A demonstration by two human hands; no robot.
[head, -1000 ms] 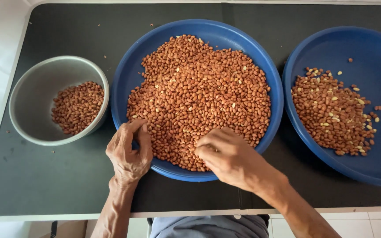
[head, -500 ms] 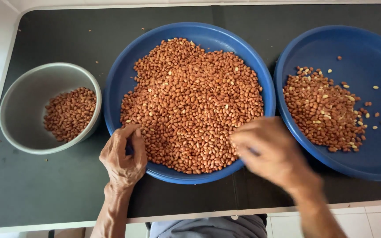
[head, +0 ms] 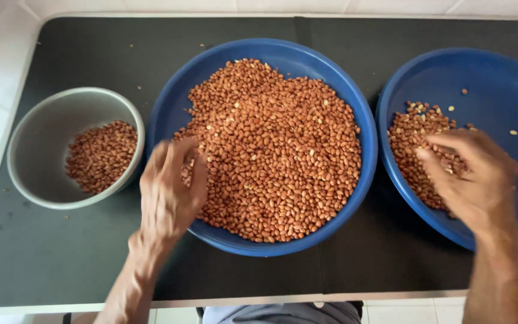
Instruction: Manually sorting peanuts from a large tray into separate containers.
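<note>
Black counter (head: 79,264) with a pale rim carries three dishes. Left hand (head: 169,192) hovers over the near-left edge of the middle blue bowl (head: 283,51), fingers (head: 178,156) loosely together and slightly curled; whether they pinch a peanut cannot be told. Right hand (head: 475,180) hangs over the right blue bowl (head: 499,72), fingers (head: 436,159) curled inward above its small heap of peanuts (head: 412,135). The big peanut pile (head: 277,144) fills the middle bowl. Just left sits a grey bowl (head: 43,129) holding some peanuts.
</note>
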